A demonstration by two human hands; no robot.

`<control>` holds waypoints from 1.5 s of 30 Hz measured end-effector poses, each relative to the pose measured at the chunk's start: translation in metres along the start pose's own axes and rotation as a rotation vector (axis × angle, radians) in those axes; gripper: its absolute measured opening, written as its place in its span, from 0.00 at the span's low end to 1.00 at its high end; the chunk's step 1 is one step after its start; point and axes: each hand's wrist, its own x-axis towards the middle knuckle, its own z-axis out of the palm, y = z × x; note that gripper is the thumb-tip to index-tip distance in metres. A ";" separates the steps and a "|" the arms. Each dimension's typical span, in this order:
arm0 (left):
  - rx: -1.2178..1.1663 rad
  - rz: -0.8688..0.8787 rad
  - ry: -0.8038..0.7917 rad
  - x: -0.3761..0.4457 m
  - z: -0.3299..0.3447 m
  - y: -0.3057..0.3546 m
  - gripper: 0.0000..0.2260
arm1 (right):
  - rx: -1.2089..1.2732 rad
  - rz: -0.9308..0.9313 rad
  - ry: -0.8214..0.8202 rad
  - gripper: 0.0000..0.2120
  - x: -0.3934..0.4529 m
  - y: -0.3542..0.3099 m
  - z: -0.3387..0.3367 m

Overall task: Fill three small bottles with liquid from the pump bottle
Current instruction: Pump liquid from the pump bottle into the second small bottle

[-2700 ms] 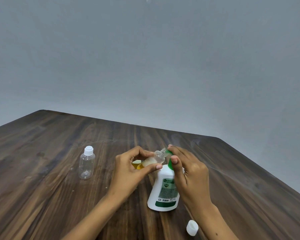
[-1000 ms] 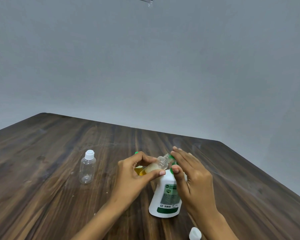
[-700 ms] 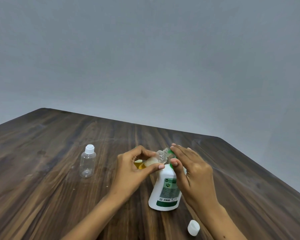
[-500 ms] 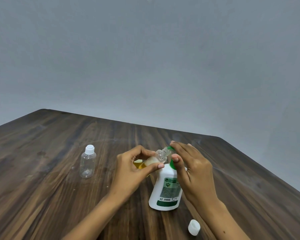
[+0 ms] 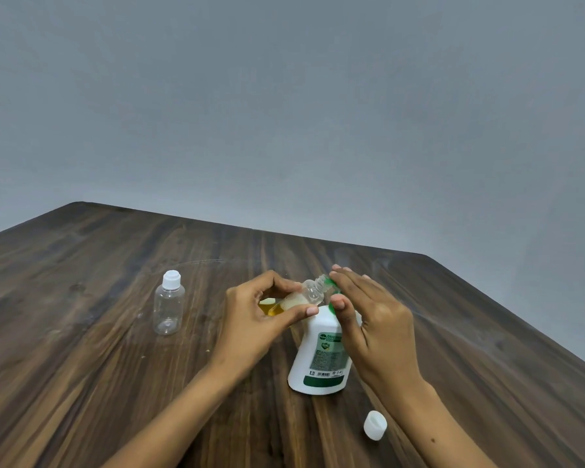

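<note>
A white pump bottle (image 5: 321,359) with a green label and green pump head stands on the dark wooden table (image 5: 81,332). My right hand (image 5: 368,319) lies over the pump head, fingers on top and thumb at its neck. My left hand (image 5: 260,315) holds a small clear bottle (image 5: 306,293) tilted, its open neck at the green nozzle; pale liquid lies in its lower part. A bit of yellow, likely another small bottle (image 5: 270,307), shows behind my left hand, mostly hidden. An empty capped small bottle (image 5: 169,307) stands upright to the left.
A loose white cap (image 5: 375,424) lies on the table near the front, right of the pump bottle. The table's far edge meets a plain grey wall (image 5: 284,113). Its right edge runs diagonally down to the right.
Both hands stay at the pump bottle, small bottle held at the nozzle. My right hand's fingers shift slightly on the pump head. The view has wobbled a little.
</note>
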 end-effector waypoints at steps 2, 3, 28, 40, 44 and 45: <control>-0.004 -0.003 0.000 0.000 0.000 0.001 0.11 | 0.016 -0.004 -0.002 0.34 0.004 0.001 -0.003; -0.006 -0.003 0.002 -0.001 0.000 0.002 0.11 | 0.027 -0.004 -0.007 0.34 0.006 0.001 -0.004; -0.032 -0.009 0.018 0.000 0.000 0.003 0.11 | 0.010 0.006 0.005 0.34 0.008 -0.001 -0.004; -0.030 -0.005 0.022 0.000 -0.001 0.002 0.10 | 0.026 0.033 0.033 0.32 0.005 -0.003 0.002; -0.024 -0.007 0.014 -0.001 -0.001 0.003 0.11 | 0.068 0.053 0.036 0.33 0.003 -0.002 0.001; -0.029 -0.009 0.013 -0.001 -0.001 0.004 0.11 | 0.072 0.047 0.038 0.33 0.004 -0.002 -0.001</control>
